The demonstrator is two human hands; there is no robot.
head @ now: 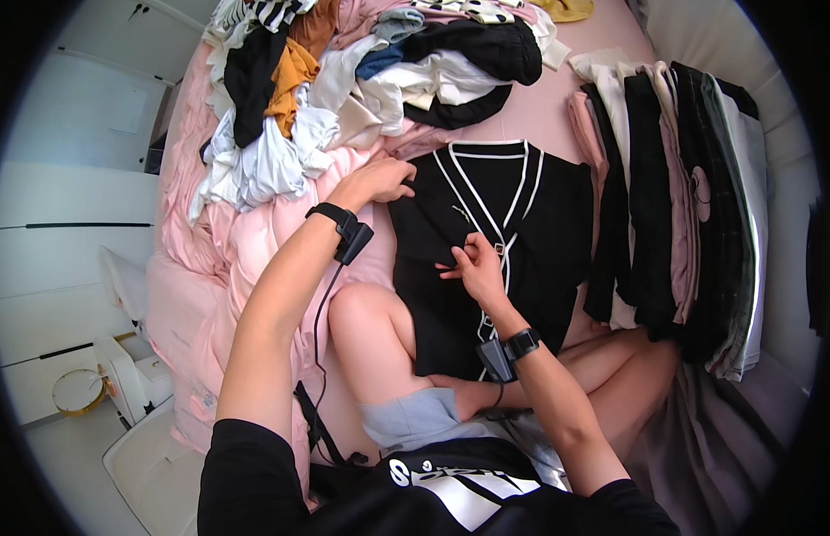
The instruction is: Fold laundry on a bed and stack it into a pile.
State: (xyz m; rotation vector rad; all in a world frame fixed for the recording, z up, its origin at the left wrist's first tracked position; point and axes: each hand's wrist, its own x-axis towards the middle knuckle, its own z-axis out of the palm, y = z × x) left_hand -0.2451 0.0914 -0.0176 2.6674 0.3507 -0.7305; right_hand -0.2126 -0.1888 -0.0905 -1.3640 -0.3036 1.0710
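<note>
A black V-neck knit top (435, 288) with white trim lies spread on the pink bed in front of me, its neckline away from me. My left hand (390, 179) is at its upper left shoulder, fingers curled at the black fabric; whether they pinch it is unclear. Above the middle of the top, beside the buttoned front, is my right hand (478, 271), its fingers bent and partly apart, with nothing visible in them. Each wrist wears a strap with a dark device.
A loose heap of mixed clothes (448, 77) lies at the far side. Folded garments (696, 201) stand in a row at the right. A rumpled pink quilt (267, 248) covers the left. My bent bare legs (374, 328) flank the top's lower part. A thin black cable (318, 321) hangs from the left wrist device.
</note>
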